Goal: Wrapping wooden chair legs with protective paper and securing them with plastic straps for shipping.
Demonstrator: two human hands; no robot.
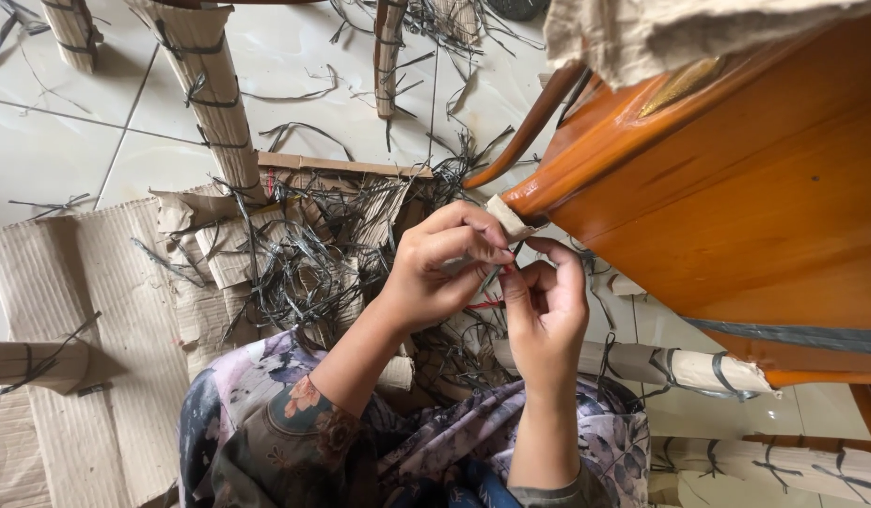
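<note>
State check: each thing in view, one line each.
Left hand: fingers pinched on a thin strap by the corner.
Right hand: fingertips meeting the left's, on the same strap.
Wooden furniture: mostly unwrapped, glossy, tilted.
Cardboard scrap: stuck on the furniture corner.
Cut straps: loose, tangled on the floor.
Cardboard sheet: flat on floor.
Wrapped legs: cardboard-covered, strapped.

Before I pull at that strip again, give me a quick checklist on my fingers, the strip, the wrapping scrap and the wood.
1. Left hand pinching at the dark strap: ok, its fingers are closed there.
2. Right hand supporting from the other side: ok, its fingers meet the left hand's.
3. Strap seen clearly: cannot tell, the fingers hide most of it.
4. Cardboard scrap on the orange wooden furniture: not ok, still stuck on the corner.
5. Floor below: not ok, littered with cut strap pieces and corrugated cardboard.
</note>
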